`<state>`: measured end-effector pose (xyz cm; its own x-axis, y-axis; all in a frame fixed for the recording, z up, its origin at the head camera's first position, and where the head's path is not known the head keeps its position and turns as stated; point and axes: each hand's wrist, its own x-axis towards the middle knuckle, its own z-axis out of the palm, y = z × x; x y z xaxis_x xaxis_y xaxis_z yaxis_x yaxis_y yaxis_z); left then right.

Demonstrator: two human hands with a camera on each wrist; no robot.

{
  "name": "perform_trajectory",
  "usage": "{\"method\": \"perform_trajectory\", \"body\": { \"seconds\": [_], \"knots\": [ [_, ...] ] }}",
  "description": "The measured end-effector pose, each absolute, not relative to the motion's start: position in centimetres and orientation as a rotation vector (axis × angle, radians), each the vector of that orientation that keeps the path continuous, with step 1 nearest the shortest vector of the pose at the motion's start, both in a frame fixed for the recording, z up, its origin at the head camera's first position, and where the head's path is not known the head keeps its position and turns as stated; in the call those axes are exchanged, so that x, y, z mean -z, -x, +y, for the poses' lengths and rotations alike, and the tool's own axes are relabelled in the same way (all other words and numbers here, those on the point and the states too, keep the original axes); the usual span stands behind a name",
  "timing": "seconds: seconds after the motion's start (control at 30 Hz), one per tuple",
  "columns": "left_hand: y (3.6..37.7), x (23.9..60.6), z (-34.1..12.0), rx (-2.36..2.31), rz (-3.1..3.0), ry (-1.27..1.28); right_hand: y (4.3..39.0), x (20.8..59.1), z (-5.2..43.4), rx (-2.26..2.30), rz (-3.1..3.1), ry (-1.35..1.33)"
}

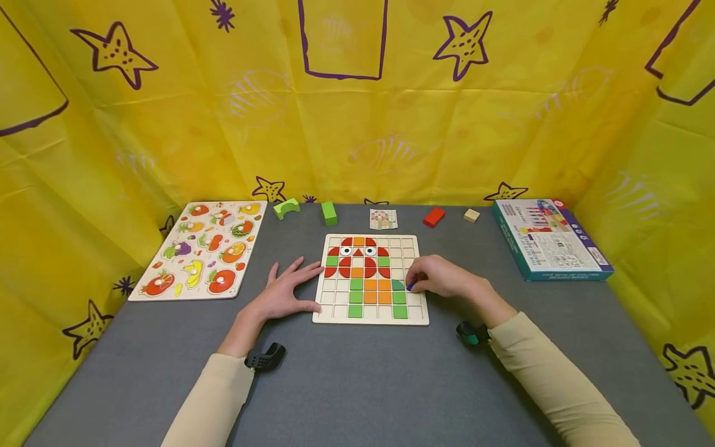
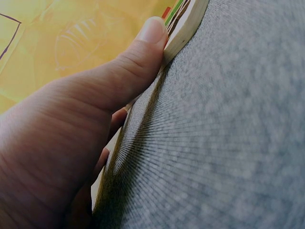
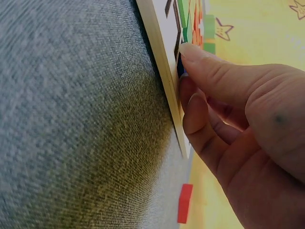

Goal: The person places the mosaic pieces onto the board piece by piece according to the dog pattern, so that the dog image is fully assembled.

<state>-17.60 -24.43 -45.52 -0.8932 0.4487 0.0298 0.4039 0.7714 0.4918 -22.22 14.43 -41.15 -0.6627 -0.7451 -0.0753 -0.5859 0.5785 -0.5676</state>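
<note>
A wooden grid board (image 1: 371, 318) lies mid-table with an owl pattern of red, orange and green tiles. My right hand (image 1: 441, 277) rests on the board's right side and pinches a small blue tile (image 1: 410, 286) beside a green tile (image 1: 398, 285). In the right wrist view the thumb (image 3: 209, 67) and fingers close on the blue tile (image 3: 180, 67) at the board's edge (image 3: 164, 71). My left hand (image 1: 287, 288) lies flat on the table, fingers straight, touching the board's left edge. The left wrist view shows the thumb (image 2: 138, 52) against the board's edge (image 2: 183, 33).
A fruit peg puzzle (image 1: 201, 248) lies at the left. A green arch block (image 1: 286, 208), a green block (image 1: 329, 213), a pattern card (image 1: 383, 218), a red block (image 1: 433, 216) and a tan cube (image 1: 472, 215) sit behind the board. A toy box (image 1: 550, 238) lies at the right. Yellow cloth walls surround the grey table (image 1: 357, 379).
</note>
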Motion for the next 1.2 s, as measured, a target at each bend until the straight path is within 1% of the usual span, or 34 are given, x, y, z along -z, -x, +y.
{"method": "perform_trajectory", "body": {
  "seconds": [0.37,0.57,0.97,1.2],
  "knots": [
    [17.6,45.6,-24.5,-0.759,2.874,-0.69,22.3,41.5,14.3,0.757,2.508,1.1],
    [17.6,45.4,-24.4,-0.773,2.875,-0.706,22.1,41.0,14.6,0.781,2.54,1.048],
    [17.9,45.6,-24.4,-0.785,2.867,-0.704,21.9,39.8,17.4,0.941,2.643,0.876],
    [17.4,44.8,-24.2,-0.888,2.886,-0.607,21.6,38.5,18.8,1.038,2.762,0.837]
  ]
}}
